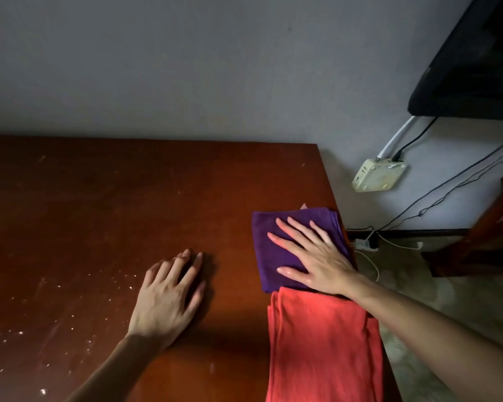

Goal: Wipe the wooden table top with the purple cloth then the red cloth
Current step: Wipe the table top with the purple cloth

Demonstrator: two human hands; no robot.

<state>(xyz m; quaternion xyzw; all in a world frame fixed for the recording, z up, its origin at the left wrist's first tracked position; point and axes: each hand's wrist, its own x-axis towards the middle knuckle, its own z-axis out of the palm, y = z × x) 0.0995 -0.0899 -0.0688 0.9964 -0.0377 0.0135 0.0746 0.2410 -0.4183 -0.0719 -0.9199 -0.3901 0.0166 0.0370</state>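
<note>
no containers here, just a dark wooden surface [99,213] against a grey wall [186,68], dotted with pale specks toward its near left. two folded cloths sit along the right edge: the purple cloth [270,256] farther back, the red cloth [317,343] nearer the camera, its far end touching or slightly overlapping the purple one's near edge. a small pale corner pokes out from behind the purple cloth's far side, too small to identify.

the right hand [311,256] lies flat on the purple cloth, palm down, fingers spread and pointing toward the far left, thumb along the cloth's near edge. it presses rather than grips, nothing clenched in it. the right forearm comes in from the lower right, crossing over the far right corner of the red cloth.

the left hand [169,297] rests on the bare surface well left of both cloths, palm down, fingers loosely curled with tips touching the wood, holding nothing. its forearm enters from the bottom left.

off the surface to the right, a cream box [378,175] hangs on the wall with cables [447,187] trailing to the floor, under a black screen [471,68].
</note>
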